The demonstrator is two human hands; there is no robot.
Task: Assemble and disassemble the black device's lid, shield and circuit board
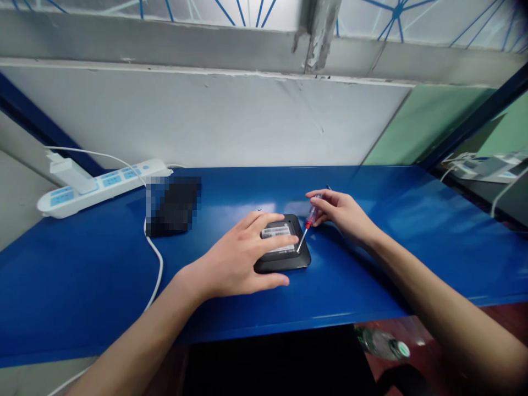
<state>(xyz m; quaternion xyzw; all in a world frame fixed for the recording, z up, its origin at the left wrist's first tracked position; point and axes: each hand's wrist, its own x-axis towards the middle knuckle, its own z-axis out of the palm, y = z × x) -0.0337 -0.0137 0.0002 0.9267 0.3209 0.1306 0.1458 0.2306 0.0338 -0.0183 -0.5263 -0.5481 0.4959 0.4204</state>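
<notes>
A flat black device (304, 259) with rounded corners and a white printed label lies on the blue table. Across its left part rests my left hand (251, 250), fingers spread, thumb on the near side. My right hand (336, 212) grips a screwdriver (308, 221) with a clear and red handle. The screwdriver leans to the right, and its metal tip meets the device near the right end of the label. A small dark piece (259, 209) lies just behind the device, too small to name. Another thin dark item (329, 187) shows behind my right hand.
At the left back stands a white power strip (111, 187) with a white plug-in adapter (74, 175). A white cable (159, 264) runs down the table beside a blurred-out dark object (177, 206). A plastic bottle (381, 344) lies below the front edge (289, 330).
</notes>
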